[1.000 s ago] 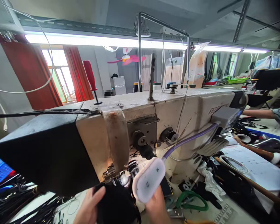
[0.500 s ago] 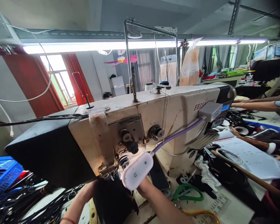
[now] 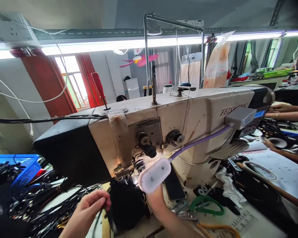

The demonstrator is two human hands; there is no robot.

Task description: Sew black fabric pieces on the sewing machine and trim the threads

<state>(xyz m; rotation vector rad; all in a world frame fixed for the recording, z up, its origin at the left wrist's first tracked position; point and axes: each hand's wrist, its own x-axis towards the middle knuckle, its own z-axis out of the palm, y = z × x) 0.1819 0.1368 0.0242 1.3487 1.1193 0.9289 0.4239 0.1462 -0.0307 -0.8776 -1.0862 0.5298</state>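
Black fabric (image 3: 129, 208) lies under the needle area of a white sewing machine (image 3: 206, 112). My left hand (image 3: 95, 203) is left of the fabric, its fingers pinched together on a thin dark strand that hangs down. My right forearm reaches in from below toward the needle area; the right hand is hidden behind the white oval lamp (image 3: 155, 175) on its purple neck, at the fabric's right side.
A blue basket (image 3: 27, 170) and heaps of black straps are at the left. A phone (image 3: 174, 185), a green loop (image 3: 206, 205), scissors and white paper lie at the right. Another person's arms (image 3: 288, 110) show at the far right.
My left hand has come out from behind the machine head, down and left of the fabric, fingers now visible. The view has shifted, so the machine appears further right.
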